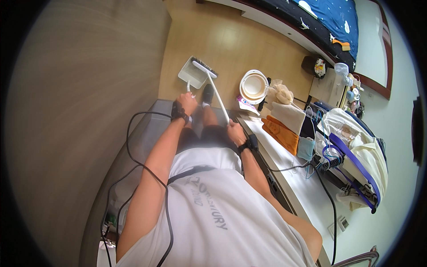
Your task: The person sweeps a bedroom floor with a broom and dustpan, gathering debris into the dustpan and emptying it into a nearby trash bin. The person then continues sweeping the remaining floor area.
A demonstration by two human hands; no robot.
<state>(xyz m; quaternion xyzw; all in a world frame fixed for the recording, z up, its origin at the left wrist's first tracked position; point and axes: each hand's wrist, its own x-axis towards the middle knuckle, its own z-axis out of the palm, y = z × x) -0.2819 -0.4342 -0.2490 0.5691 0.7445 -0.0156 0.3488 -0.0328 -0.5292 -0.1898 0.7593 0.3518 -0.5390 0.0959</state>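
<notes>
Nearest to the camera, at the lower edge, is the person's white shirt (213, 209) with grey lettering, and over it runs a thin black cable (169, 209) along the left arm. Farther forward, both hands are closed around handles, each with a black band at the wrist. The left hand (188, 103) is gripping the short handle of a white dustpan (186, 75), and the right hand (236, 132) is gripping the long white stick of a broom (218, 94), which goes obliquely up and left from it. Between the hands, one dark shoe (207, 94) is seen. The dustpan is beyond the left hand, above the light wooden floor (213, 31) or on it; I cannot tell which. The broom's head, with dark bristles, overlaps the dustpan's right side in the view, but whether they touch is not clear. To the right of the broom are round white basins (254, 86), one within another, and farther right hang an orange cloth (281, 135) and a pale blue cloth (305, 148). Farthest away, at the upper right, is a bed with a dark blue sheet (331, 13), and an orange brush (341, 45) lies near its edge.
</notes>
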